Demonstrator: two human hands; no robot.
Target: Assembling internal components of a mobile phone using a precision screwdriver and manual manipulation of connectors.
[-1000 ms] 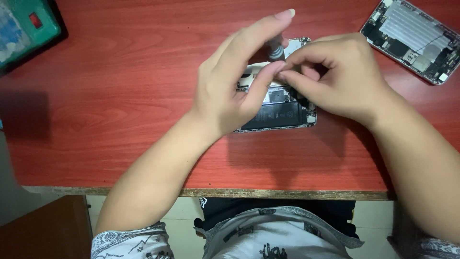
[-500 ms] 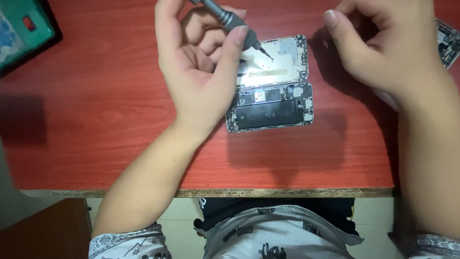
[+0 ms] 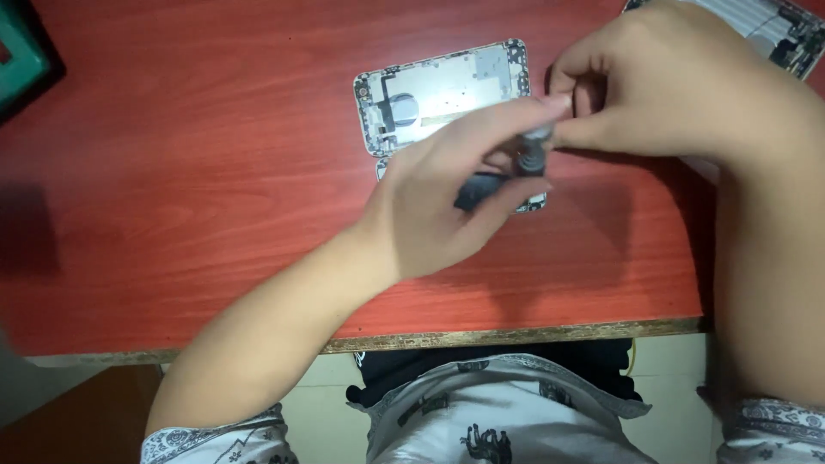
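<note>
Two hands meeting over the opened phone (image 3: 443, 90): your left hand (image 3: 447, 202) is gripping the screwdriver (image 3: 516, 167), your right hand (image 3: 670, 86) is pinching its tip; internals exposed, disassembly seemingly midway.

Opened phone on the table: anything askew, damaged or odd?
Nothing looks broken. The opened phone lies slightly skewed to the red table edge, internals exposed. The left hand holds a dark screwdriver over its lower half; the right hand pinches near the tip. A second opened phone sits at top right.
</note>
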